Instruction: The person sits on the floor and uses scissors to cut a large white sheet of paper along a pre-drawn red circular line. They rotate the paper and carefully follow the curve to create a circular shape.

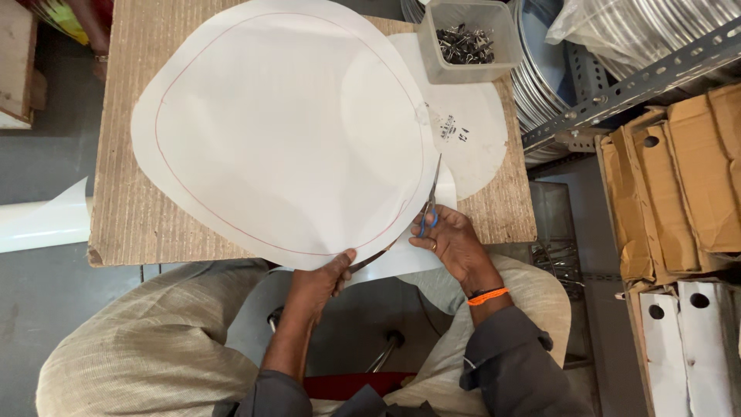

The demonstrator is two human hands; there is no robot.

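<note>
A large white sheet [285, 131] with a thin red line drawn as a rounded outline lies on the brown surface [123, 224], and its near edge hangs over the side toward the person. The near edge is pinched by the left hand [328, 278], thumb on top and fingers underneath. The scissors [430, 202] with blue handles are held by the right hand [455, 243], whose fingers are closed through the loops; the blades point away from the person, along the right border of the sheet, close to the red line. The blades seem nearly shut, but this cannot be told exactly. From here the cut could be carried inside the red line if the sheet is turned too little, because the curve is tight there. The sheet could also bend or tear where it is not supported by the surface. A second white sheet [471, 131] lies just under the first and could be caught by the blades. The clear box of metal clips [463, 38] stands near the far edge and could be pushed when the sheet is rotated.
</note>
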